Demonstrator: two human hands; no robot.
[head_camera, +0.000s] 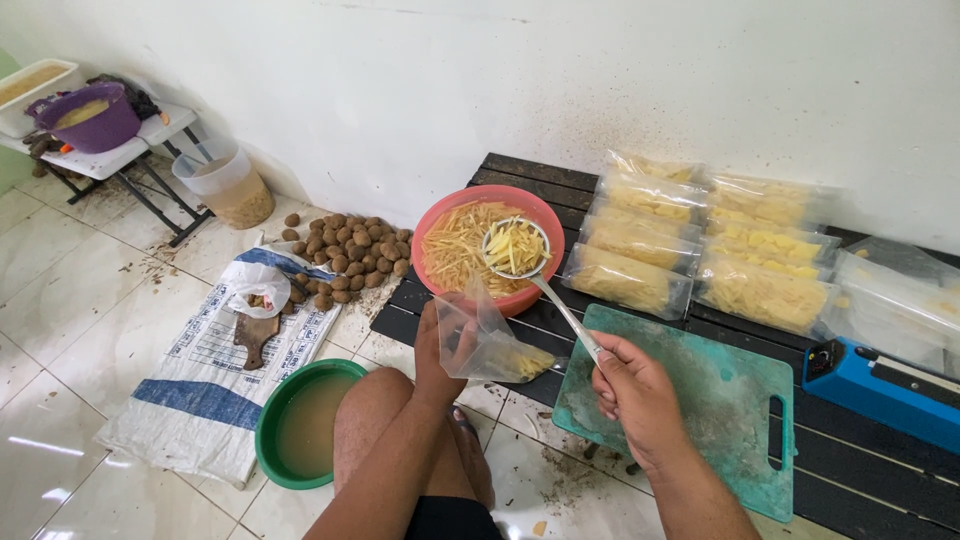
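I see left hand (437, 352) pinching a clear bag (487, 338) open, a few strips inside, I think. Right hand (633, 388) closed on ladle (517, 248) handle, its scoop of strips over the red bowl (447, 209) on the black table (520, 172).

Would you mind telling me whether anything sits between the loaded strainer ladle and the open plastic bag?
Nothing visible does. The right hand holds the strainer ladle of potato strips over the red bowl, and the left hand holds the plastic bag just below the bowl's near rim, mouth up, with open air between.
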